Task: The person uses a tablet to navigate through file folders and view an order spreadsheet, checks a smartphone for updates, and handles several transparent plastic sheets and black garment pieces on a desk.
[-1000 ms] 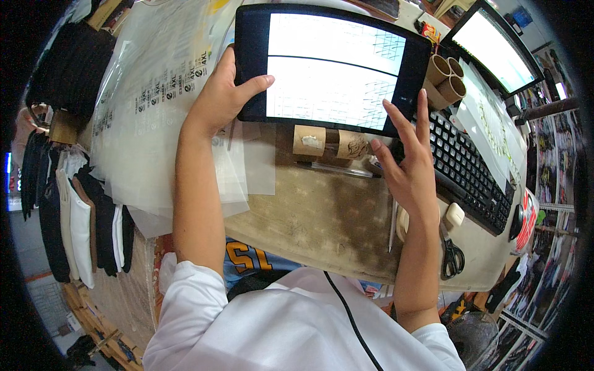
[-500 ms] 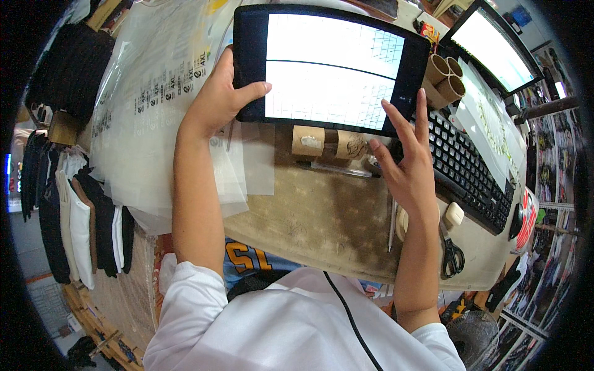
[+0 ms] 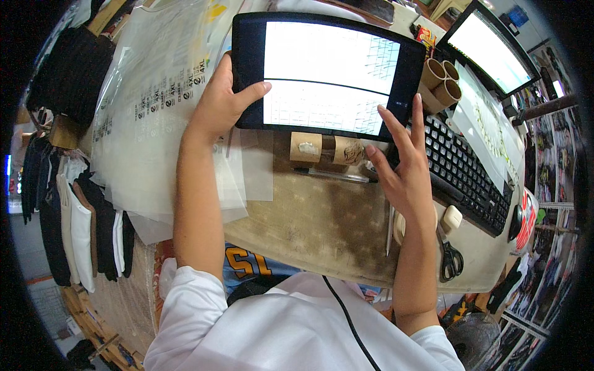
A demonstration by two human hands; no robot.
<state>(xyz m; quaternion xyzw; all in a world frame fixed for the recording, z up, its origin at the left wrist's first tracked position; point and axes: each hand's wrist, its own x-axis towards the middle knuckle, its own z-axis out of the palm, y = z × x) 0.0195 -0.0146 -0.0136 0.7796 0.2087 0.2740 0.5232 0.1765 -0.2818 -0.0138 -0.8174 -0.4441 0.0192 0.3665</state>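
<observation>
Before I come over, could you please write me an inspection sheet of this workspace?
Surface: tan table, darkly smudged.
Things in hand: tablet, screen lit.
Clutter: cardboard tubes, pen, keyboard, scissors, plastic sheets.
Hands: left hand grips the tablet's left edge, thumb over the front; right hand spread at its lower right, contact unclear.
Cables: black cable down the white shirt.
Surroundings: lit monitor at upper right; clothes hanging at left.

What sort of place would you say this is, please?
Probably a clothing workshop or packing room: garments are massed at the left, clear plastic sheeting covers part of the table, and crowded shelving stands at the right.
</observation>
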